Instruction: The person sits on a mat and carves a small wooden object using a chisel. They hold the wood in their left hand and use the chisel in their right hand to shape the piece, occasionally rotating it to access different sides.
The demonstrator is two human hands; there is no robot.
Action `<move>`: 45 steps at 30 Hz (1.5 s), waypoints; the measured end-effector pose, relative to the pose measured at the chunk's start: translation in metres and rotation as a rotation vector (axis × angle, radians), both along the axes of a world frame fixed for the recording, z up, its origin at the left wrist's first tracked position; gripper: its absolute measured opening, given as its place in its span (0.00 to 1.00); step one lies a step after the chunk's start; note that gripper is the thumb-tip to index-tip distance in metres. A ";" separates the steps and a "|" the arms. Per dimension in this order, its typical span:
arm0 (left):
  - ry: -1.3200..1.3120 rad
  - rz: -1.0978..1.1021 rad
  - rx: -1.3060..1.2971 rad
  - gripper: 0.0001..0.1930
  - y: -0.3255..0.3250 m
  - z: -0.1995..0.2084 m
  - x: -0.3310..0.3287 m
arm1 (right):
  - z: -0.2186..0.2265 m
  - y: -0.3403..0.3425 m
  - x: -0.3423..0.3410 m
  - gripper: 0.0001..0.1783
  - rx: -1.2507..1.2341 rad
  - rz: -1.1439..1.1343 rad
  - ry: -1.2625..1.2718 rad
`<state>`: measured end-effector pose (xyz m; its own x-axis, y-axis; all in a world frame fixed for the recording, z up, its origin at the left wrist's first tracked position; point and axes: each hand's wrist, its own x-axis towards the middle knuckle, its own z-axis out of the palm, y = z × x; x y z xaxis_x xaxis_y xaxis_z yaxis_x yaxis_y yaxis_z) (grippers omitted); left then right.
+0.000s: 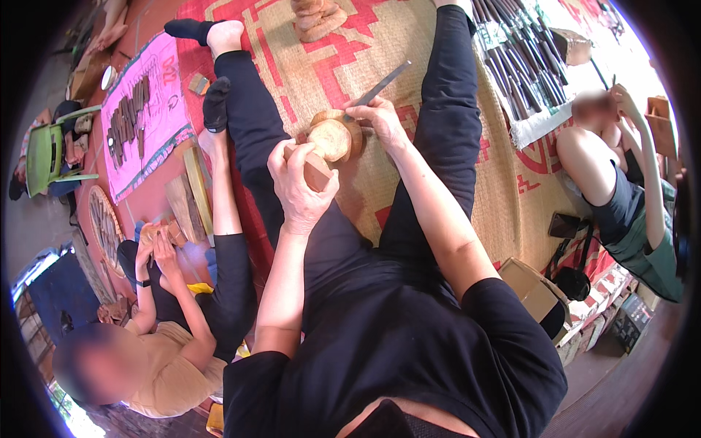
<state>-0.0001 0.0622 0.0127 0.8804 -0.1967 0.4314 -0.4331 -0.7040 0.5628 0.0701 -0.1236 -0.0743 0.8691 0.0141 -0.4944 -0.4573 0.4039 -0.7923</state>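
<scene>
My left hand [303, 182] is closed round a reddish-brown wooden block [317, 174]. Just beyond it, between my legs, sits a pale rounded wood piece [331, 140] with a flat cut face; I cannot tell whether it and the block are one piece. My right hand [380, 120] grips a slim dark chisel-like tool [385, 82], its long end slanting up and to the right. The fingers of that hand are close to the right side of the rounded wood, and the tool's lower end is hidden by them.
I sit on a woven red-and-tan mat [394, 36]. A carved wooden piece [319, 18] stands ahead. Many dark tools [522, 62] lie on cloth at right, more tools [130, 120] on a pink cloth [161, 73] at left. Co-workers sit either side; the left one holds wood [151, 233].
</scene>
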 end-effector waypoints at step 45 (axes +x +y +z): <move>-0.011 0.022 0.090 0.30 0.002 0.004 0.004 | -0.024 -0.008 0.012 0.08 -0.207 -0.208 0.003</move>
